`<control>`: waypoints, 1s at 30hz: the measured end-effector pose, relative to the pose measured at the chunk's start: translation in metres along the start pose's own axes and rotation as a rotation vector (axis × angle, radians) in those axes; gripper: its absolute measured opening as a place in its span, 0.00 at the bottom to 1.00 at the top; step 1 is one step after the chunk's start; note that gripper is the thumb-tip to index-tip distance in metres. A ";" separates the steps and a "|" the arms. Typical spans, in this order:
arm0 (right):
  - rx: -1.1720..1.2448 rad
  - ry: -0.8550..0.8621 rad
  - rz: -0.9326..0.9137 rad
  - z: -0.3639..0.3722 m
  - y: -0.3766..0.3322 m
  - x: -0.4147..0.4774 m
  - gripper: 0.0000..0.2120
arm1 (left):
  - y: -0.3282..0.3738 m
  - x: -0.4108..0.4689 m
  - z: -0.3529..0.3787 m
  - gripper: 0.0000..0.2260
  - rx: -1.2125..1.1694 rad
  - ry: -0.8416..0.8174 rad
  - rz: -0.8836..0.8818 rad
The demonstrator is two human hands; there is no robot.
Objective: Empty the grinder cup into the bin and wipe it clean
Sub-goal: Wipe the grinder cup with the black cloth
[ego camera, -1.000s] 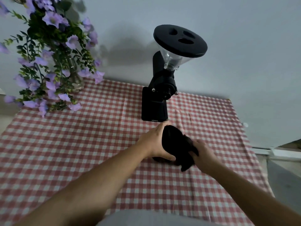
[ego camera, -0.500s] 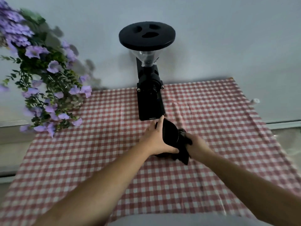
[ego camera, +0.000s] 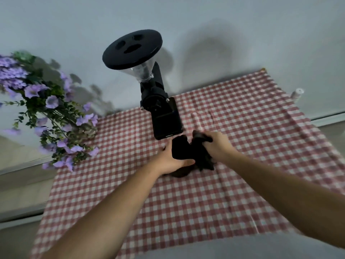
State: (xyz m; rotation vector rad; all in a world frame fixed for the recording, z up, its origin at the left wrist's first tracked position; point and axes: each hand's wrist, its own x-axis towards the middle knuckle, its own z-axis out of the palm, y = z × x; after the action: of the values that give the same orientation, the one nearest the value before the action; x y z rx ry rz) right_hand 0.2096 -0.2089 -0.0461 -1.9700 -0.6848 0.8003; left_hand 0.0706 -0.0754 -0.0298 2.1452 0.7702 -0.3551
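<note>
The black grinder cup [ego camera: 180,148] is held just above the checked tablecloth, right in front of the grinder's base. My left hand [ego camera: 172,161] grips it from the left and below. My right hand [ego camera: 216,144] is closed on a black cloth [ego camera: 202,157] that is bunched against the cup's right side. The cup's inside is hidden by the cloth and my fingers. No bin is in view.
The black coffee grinder [ego camera: 160,111] with its clear hopper and round black lid stands at the back of the red-and-white checked tablecloth [ego camera: 242,146]. A vase of purple flowers [ego camera: 54,116] stands at the left. A small white bottle [ego camera: 297,93] sits at the far right by the wall.
The view has tilted and swung, so the grinder now leans left. My hands with cup and cloth moved closer to the grinder's base; my right hand has shifted up along the cup.
</note>
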 end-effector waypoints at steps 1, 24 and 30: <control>0.070 0.069 -0.034 0.002 -0.006 0.003 0.14 | 0.003 0.000 0.004 0.40 -0.019 0.030 0.007; -0.811 -0.469 -0.153 0.007 0.009 -0.011 0.17 | 0.011 -0.005 -0.011 0.49 0.365 0.067 -0.274; -0.197 -0.034 -0.092 -0.022 -0.017 0.028 0.15 | 0.009 -0.011 -0.013 0.52 0.384 0.079 -0.236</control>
State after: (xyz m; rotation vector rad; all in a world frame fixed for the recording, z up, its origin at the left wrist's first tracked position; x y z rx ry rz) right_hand 0.2416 -0.1924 -0.0296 -2.0874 -0.8972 0.7353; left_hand 0.0676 -0.0737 -0.0106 2.4392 1.0761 -0.5835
